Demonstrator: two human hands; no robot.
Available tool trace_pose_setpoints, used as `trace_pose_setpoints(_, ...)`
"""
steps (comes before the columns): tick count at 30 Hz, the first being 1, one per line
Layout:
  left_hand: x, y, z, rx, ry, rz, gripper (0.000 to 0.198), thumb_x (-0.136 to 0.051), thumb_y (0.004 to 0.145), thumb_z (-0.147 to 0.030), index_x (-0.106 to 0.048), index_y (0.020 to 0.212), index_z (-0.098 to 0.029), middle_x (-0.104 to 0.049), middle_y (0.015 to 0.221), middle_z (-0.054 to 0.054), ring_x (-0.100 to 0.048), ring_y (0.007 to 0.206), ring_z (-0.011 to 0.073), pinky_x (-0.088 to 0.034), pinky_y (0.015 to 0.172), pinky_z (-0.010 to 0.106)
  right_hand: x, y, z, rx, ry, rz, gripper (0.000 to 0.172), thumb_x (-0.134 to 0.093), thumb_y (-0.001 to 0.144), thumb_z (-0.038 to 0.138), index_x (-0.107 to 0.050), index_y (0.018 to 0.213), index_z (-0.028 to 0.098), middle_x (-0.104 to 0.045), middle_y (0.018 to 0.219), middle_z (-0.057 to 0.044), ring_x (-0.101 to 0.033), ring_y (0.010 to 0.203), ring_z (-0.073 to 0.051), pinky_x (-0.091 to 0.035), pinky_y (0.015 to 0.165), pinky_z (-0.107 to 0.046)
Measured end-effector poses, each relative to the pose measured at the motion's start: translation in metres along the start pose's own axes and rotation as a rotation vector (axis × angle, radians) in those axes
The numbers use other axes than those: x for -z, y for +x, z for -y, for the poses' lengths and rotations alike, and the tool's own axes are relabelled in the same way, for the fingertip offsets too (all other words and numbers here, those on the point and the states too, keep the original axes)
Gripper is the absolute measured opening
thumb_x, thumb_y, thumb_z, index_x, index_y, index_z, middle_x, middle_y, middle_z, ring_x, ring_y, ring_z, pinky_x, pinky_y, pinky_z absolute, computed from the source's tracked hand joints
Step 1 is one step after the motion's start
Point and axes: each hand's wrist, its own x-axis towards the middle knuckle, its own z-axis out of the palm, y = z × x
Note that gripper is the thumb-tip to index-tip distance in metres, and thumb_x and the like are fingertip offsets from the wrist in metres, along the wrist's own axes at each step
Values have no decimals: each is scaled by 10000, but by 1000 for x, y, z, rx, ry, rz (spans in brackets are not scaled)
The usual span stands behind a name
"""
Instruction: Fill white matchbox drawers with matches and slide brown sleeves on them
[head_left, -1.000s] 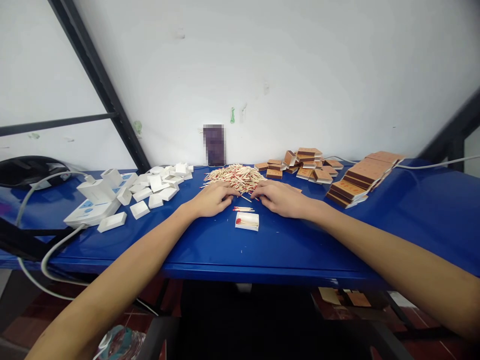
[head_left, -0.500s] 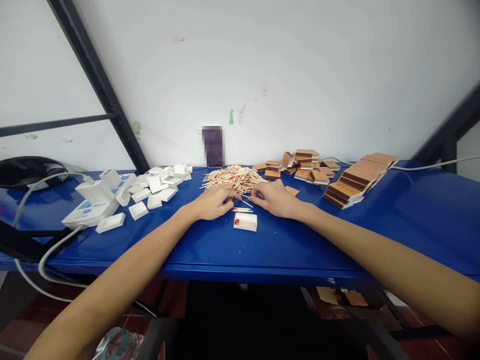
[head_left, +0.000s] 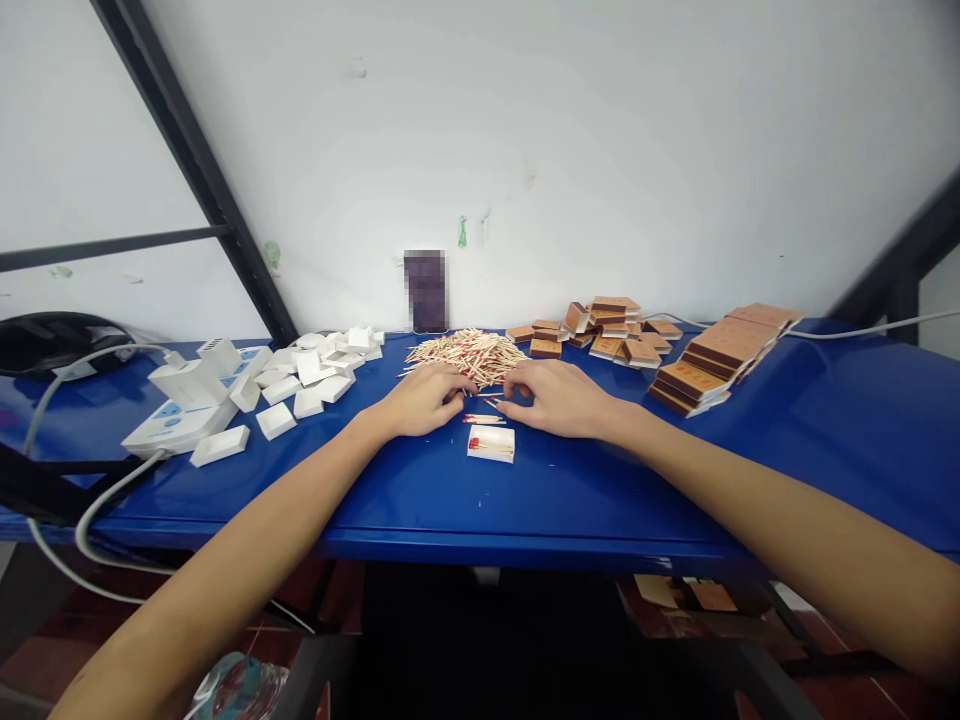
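Note:
My left hand (head_left: 429, 398) rests at the near left edge of a heap of loose matches (head_left: 469, 352), its fingers bent and the thumb apart from them. My right hand (head_left: 559, 398) lies opposite, with curled fingers at the heap's right front edge. A match (head_left: 491, 402) sticks out from its thumb and fingertips toward the left; the exact grip is partly hidden. Just nearer, a few matches (head_left: 485, 419) lie side by side on the blue table (head_left: 420, 500). In front of them sits a white matchbox tray (head_left: 491, 456) with several red-headed matches in it.
White empty trays (head_left: 322, 370) are piled on the left, beside a power strip (head_left: 172, 425) with cables. Brown matchbox sleeves (head_left: 619, 330) lie in a loose pile at the back right. Stacked sleeves (head_left: 724, 355) stand farther right. A pixelated dark rectangle (head_left: 427, 290) stands against the wall.
My right hand has shifted slightly, and its thumb and index finger have changed position around a match. The match between the hands has turned. My left hand has moved very little.

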Motion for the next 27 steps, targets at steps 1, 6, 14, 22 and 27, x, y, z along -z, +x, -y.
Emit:
trace_pose_setpoints(1,0,0,0,0,10,8,330,-444,878,-184,-702,1084,-173,-681,945,69,-613,915,228,-454,846,368,0,0,0,11,-11,7,251,-588,869,431,-632,774,202,-679,831,-45,-571,736,-184,-331,615,-294)
trace_pose_setpoints(6,1,0,-1,-11,56,47,385,-423,889,-177,-700,1156,-182,-661,931,74,-607,896,224,-456,835,363,-1,2,2,49,19,26,175,-588,865,308,-644,754,185,-678,772,-38,-570,716,-168,-353,635,-281)
trace_pose_setpoints(14,2,0,-3,-44,30,47,443,-418,883,-152,-673,1238,-221,-660,968,68,-603,935,221,-459,860,363,-4,2,-2,49,12,73,175,-550,908,302,-692,945,207,-660,711,-14,-548,640,-146,-302,598,-269)
trace_pose_setpoints(22,4,-3,12,35,162,-57,357,-452,927,-177,-690,1189,-224,-652,1005,78,-592,932,216,-451,816,342,-3,1,0,54,-20,92,188,-506,923,261,-686,937,206,-659,699,-12,-545,643,-144,-296,612,-267)
trace_pose_setpoints(27,1,1,14,-25,332,-68,319,-467,970,-238,-699,1188,-264,-620,1027,97,-570,1010,250,-428,841,363,-3,1,1,63,3,111,185,-510,929,259,-686,941,202,-654,686,-8,-531,619,-137,-293,610,-266)
